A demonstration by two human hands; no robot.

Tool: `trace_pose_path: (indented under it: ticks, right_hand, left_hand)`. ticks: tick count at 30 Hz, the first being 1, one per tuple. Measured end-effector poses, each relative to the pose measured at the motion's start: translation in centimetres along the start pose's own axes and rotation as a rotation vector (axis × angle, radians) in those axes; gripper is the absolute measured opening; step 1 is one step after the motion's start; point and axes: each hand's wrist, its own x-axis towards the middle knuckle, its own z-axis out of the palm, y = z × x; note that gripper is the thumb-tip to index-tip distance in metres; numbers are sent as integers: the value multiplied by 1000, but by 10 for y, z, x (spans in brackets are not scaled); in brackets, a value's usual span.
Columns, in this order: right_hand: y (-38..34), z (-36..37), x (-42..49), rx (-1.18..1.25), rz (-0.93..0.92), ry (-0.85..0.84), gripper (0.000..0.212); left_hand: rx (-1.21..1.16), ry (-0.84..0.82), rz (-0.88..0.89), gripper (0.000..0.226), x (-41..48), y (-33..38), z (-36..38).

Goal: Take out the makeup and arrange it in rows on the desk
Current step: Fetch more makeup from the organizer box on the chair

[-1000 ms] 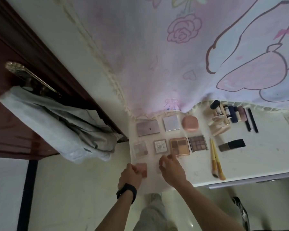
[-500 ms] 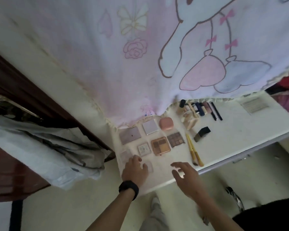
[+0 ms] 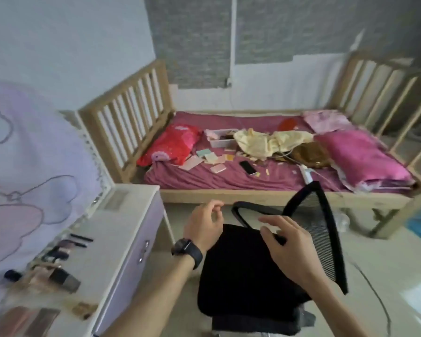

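Makeup (image 3: pixel 61 251) set out so far lies blurred on the white desk (image 3: pixel 122 229), left of the black chair (image 3: pixel 241 276): dark pencils, a squat bottle, flat palettes at the near edge; the rows are hard to judge from this angle. Left hand (image 3: pixel 203 223), a black band on its wrist, hangs over the chair's left edge with fingers loosely bent, holding nothing; right hand (image 3: pixel 289 244) hovers above the chair's seat, fingers spread and slack, likewise carrying nothing. Both look free to fetch more, so the step in hand is probably the reach to the bed (image 3: pixel 253 193) beyond the chair; to do it well, step round the chair's left side rather than lean over its mesh back; lift the thin loose palettes (image 3: pixel 212 159) by sliding fingers under an edge, since they lie flat on soft sheet; carry a few stacked level so none slips. White tray (image 3: pixel 220 143), beyond the chair and just behind those palettes, holds something pink and some darker pieces; what they are I cannot tell. Right of the tray, also beyond the chair, a black phone (image 3: pixel 248 167) lies on the sheet; it is not makeup and is best left; a yellow cloth (image 3: pixel 265 142) touches the tray's right end and may hide more.
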Motion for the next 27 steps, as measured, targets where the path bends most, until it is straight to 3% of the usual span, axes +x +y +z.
trace_pose_path:
  ticks: [6, 12, 17, 27]
  right_hand:
    - [87, -196, -52, -118, 204, 418, 17]
    - [146, -344, -115, -319, 388, 679, 16]
    - [196, -446, -144, -474, 544, 776, 20]
    - [281, -671, -122, -684, 674, 925, 22]
  left_hand:
    - [-43, -188, 418, 22, 22, 217, 128]
    - [-69, -357, 695, 23, 12, 385, 237]
    - [-189, -498, 874, 25, -1, 500, 326]
    - [-319, -553, 1144, 29, 27, 751, 479]
